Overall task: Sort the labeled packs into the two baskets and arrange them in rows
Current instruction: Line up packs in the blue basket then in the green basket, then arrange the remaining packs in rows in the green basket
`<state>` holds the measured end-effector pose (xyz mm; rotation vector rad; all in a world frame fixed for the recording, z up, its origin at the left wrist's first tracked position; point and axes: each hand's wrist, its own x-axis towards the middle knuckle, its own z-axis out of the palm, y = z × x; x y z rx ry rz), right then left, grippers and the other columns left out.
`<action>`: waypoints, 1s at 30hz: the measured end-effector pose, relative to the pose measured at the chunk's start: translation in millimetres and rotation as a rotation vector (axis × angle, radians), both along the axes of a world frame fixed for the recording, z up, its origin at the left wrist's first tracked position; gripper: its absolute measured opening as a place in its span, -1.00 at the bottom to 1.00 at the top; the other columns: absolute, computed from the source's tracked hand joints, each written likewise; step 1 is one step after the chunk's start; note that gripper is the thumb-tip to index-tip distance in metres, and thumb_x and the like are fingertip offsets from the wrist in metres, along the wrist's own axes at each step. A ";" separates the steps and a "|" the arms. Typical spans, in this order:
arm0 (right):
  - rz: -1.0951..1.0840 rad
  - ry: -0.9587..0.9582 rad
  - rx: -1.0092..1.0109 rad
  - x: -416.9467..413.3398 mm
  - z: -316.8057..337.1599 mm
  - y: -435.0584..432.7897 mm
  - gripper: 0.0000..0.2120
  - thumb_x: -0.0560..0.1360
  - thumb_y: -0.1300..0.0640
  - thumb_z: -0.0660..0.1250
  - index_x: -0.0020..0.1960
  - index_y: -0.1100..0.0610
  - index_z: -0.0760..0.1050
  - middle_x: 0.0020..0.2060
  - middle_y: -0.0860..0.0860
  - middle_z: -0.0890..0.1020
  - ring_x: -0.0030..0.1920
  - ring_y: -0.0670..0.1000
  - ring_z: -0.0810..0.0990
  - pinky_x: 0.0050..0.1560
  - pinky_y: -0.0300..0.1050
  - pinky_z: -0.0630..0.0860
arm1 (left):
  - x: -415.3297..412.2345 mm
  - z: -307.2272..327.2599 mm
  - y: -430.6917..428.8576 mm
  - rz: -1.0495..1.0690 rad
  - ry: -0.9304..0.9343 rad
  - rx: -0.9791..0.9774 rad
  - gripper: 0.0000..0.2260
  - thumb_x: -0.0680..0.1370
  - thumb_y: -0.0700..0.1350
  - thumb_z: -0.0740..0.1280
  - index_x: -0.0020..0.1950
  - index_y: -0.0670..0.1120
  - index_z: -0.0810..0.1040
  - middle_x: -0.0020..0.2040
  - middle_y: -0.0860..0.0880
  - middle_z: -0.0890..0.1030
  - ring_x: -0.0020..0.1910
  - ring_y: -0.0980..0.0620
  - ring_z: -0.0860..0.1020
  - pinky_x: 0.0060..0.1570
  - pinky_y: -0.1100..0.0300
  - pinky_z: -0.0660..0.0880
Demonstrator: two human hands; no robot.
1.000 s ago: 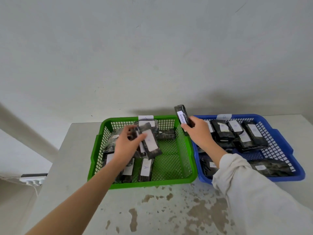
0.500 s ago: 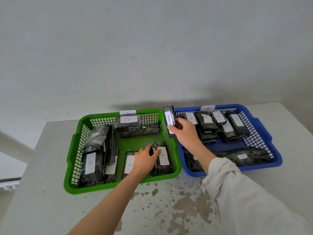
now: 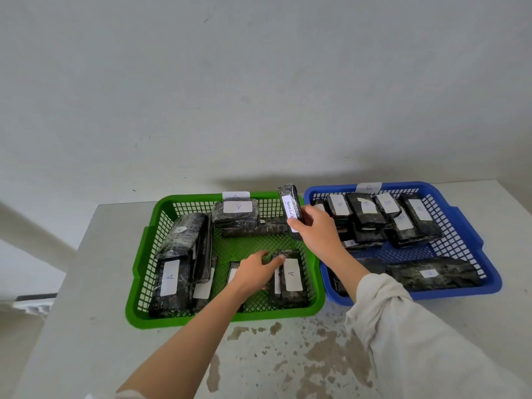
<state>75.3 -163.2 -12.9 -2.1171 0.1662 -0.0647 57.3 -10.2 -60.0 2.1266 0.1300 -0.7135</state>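
Note:
A green basket (image 3: 144,283) with a tag "A" on its far rim holds several black wrapped packs with white "A" labels. Next to it on the right, a blue basket (image 3: 472,243) tagged "B" holds several "B" packs. My right hand (image 3: 313,228) grips an upright black pack with a printed label (image 3: 290,210) above the green basket's right rim. My left hand (image 3: 253,272) lies inside the green basket, fingers spread, touching the left edge of a flat "A" pack (image 3: 290,279) at the front right. Nothing is gripped in it.
Both baskets stand on a grey table (image 3: 86,341) with brown stains near its front. A plain white wall rises behind. The table's left edge runs close to the green basket; a white object (image 3: 31,305) lies lower beyond it.
My left hand lowered the "A" pack it held into the front right of the green basket and let go. My right hand kept its pack upright near the rim between the baskets.

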 end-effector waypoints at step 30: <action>0.079 0.334 0.316 -13.3 13.7 4.8 -0.53 0.32 -0.13 0.50 -0.14 0.12 0.29 -0.20 0.09 0.44 -0.25 0.01 0.54 -0.38 -0.09 0.60 | 6.4 -8.2 40.8 -0.109 -0.129 0.043 -0.60 0.52 -0.24 0.36 0.34 0.03 0.48 0.33 -0.09 0.47 -0.01 0.00 0.52 -0.19 0.27 0.47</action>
